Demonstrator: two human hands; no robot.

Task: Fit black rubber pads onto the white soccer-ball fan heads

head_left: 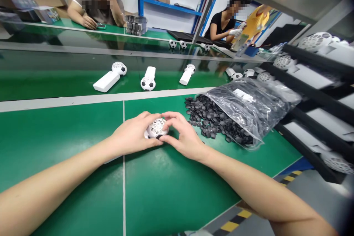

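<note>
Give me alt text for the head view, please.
Both hands, left hand and right hand, hold a white lattice ball-shaped part over a green table. A clear bag spilling small black pieces lies to the right.

Single head view, looking forward-down, close over green bench (69, 143).

Bright overhead light, warped edges.
</note>
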